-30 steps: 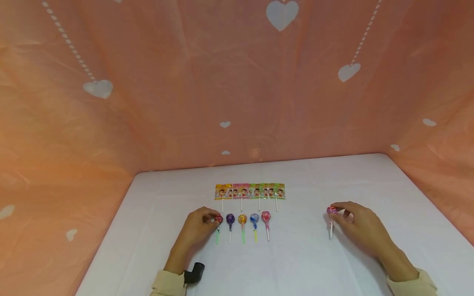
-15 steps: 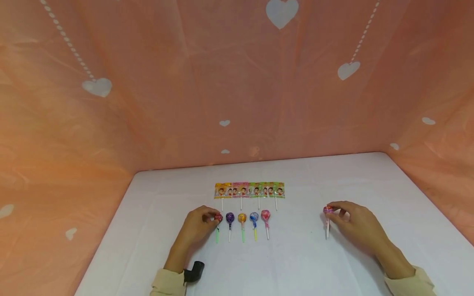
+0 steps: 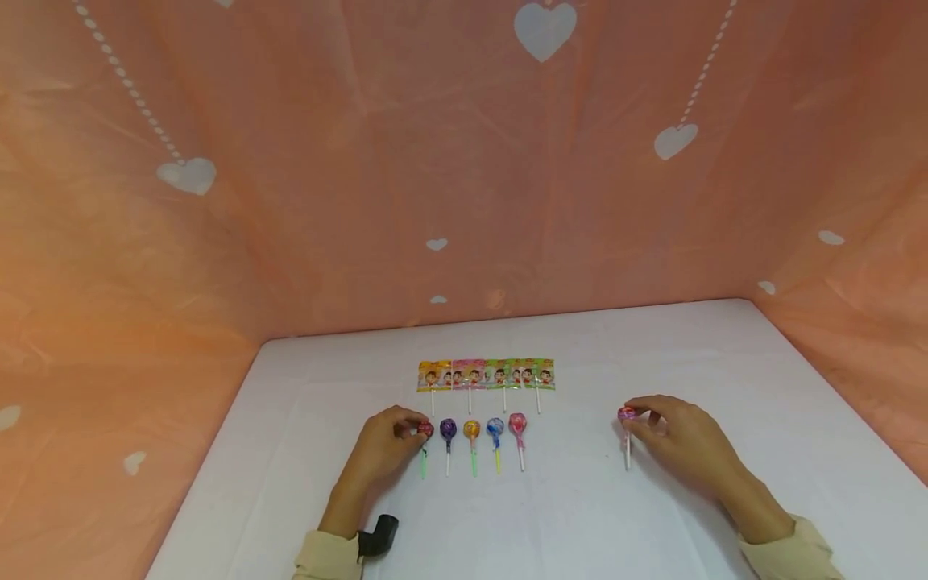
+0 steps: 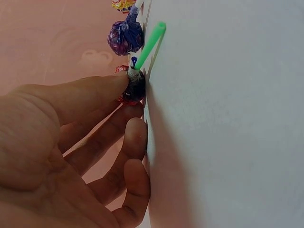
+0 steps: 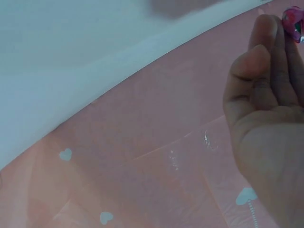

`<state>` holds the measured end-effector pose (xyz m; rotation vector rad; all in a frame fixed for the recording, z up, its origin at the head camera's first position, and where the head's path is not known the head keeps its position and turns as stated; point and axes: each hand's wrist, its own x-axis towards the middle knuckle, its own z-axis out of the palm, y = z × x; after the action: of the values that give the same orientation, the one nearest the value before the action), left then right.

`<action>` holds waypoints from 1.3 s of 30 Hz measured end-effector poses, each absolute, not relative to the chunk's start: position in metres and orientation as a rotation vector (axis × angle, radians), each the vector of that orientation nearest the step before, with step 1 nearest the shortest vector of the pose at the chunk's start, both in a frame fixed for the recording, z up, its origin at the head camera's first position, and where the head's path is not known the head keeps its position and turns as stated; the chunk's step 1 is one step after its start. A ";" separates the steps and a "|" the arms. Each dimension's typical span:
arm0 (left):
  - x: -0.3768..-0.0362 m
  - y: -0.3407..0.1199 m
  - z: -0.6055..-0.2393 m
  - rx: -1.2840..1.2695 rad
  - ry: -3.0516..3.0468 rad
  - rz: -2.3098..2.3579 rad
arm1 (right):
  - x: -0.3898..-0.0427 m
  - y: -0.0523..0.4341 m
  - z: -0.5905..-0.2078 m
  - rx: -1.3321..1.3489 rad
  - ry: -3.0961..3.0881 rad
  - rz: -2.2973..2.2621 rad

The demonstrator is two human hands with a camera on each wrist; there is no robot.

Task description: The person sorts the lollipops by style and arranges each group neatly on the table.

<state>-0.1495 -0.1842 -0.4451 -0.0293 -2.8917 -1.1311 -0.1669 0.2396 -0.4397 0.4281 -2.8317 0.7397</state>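
Observation:
My left hand (image 3: 386, 443) pinches the head of a dark red lollipop (image 3: 425, 430) at the left end of the front row. Its green stick (image 4: 151, 45) points up in the left wrist view. Beside it lies a purple lollipop (image 3: 449, 430), followed by yellow (image 3: 472, 429), blue (image 3: 495, 428) and pink (image 3: 518, 424) ones. Farther right, my right hand (image 3: 681, 439) holds a pink-and-red lollipop (image 3: 627, 413) by its head, white stick pointing toward me. The right wrist view catches only part of that candy, at the frame's edge.
Behind the front row lie flat-wrapped lollipops (image 3: 474, 375) with cartoon faces, side by side, white sticks toward me. A white cloth covers the table (image 3: 580, 524). Orange curtains (image 3: 348, 201) with white hearts enclose it. A black object (image 3: 379, 535) sits at my left wrist.
My right hand has moved left with its lollipop, closer to the front row. The left hand stays on the dark red lollipop, and the rows lie as before.

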 end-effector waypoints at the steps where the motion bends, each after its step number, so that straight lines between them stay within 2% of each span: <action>1: -0.150 -0.184 -0.446 -0.022 -2.895 -1.131 | -0.167 0.239 -0.440 0.430 -2.830 0.739; 39: -0.153 -0.185 -0.449 -0.002 -2.851 -1.153 | -0.187 0.196 -0.445 0.539 -2.816 0.795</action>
<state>-0.1528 -0.1849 -0.4486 -0.0021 -2.8512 -1.1532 -0.1871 0.1963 -0.4446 0.5390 -2.8165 0.7953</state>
